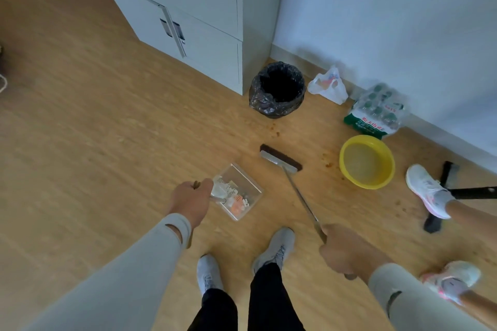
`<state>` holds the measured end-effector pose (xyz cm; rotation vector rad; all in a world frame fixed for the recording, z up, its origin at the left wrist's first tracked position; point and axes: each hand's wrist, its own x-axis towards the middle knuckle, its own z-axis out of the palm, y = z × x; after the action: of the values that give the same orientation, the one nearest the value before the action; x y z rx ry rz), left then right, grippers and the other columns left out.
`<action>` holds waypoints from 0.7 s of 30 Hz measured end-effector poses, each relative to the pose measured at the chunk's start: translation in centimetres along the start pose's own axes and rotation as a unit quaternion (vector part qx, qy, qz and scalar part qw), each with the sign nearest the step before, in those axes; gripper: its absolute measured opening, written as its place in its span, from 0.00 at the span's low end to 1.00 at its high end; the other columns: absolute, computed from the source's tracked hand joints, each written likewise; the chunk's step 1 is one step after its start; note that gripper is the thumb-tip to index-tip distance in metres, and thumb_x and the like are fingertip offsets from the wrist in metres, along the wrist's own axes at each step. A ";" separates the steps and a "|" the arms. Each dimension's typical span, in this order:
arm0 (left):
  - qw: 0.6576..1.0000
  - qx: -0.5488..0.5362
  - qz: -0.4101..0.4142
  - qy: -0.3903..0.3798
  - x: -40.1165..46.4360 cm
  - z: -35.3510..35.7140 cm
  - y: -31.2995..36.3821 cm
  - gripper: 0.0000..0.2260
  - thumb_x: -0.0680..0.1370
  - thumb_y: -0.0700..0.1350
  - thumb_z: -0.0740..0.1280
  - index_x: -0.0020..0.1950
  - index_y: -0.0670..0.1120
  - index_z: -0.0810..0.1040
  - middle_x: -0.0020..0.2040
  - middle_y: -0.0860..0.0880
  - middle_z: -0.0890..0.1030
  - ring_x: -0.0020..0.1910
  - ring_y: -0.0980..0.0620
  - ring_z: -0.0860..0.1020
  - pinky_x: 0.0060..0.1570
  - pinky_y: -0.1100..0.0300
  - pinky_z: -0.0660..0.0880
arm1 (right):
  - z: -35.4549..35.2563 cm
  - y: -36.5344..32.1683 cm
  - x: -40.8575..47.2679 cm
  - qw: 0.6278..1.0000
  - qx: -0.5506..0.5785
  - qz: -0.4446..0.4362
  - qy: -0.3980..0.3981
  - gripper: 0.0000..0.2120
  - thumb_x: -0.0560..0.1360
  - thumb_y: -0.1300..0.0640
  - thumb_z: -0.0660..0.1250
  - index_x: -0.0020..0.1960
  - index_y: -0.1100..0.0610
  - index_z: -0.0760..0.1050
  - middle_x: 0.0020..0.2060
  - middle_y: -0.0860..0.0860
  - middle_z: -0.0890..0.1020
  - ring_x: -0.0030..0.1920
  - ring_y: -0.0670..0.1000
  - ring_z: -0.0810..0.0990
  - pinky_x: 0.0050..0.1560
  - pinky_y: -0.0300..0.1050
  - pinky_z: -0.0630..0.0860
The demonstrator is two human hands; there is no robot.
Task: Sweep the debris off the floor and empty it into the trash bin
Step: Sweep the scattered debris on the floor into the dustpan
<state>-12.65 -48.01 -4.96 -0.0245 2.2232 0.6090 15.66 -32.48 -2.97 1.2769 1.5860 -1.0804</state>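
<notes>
**Dustpan loaded, broom resting near the lined bin**

The left hand [191, 200] is closed around the handle of a clear dustpan [240, 191], fingers wrapped tight, holding it near the wooden floor [94, 121] just ahead of the person's grey shoes [274, 248]. Inside the pan lies a small heap of debris [234, 199]: white scraps and orange bits.

The right hand [345, 252] is fisted around the long metal handle of a broom [281, 162]. The broom's dark brush head sits on the floor to the right of and slightly beyond the dustpan, apart from it.

Farther off, a trash bin [277, 90] lined with a black bag stands at the corner of a pale grey cabinet [193, 16], its mouth open. Small brown specks [275, 130] dot the floor between the bin and the broom head, and more lie beside a yellow basin [367, 161] to the right. Against the white wall [390, 13] sit a white plastic bag [328, 86] and a shrink-wrapped pack of bottles [376, 111].

At the right edge, another person's white and pink sneakers [427, 191] stand by a black stand base [441, 196].
</notes>
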 end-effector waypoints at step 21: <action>0.999 -0.039 -0.019 0.017 -0.4 -0.4 2.5 0.22 0.81 0.57 0.64 0.47 0.37 0.79 0.43 0.37 0.85 0.30 0.45 0.72 0.34 0.54 0.73 | -13.5 5.2 -5.4 0.980 0.151 0.029 0.127 0.15 0.79 0.61 0.64 0.58 0.43 0.75 0.26 0.56 0.75 0.24 0.51 0.69 0.25 0.39 0.65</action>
<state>-13.14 -46.08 -3.40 -0.1178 2.2251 0.6774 20.58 -20.57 5.61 1.7111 1.5981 -1.1929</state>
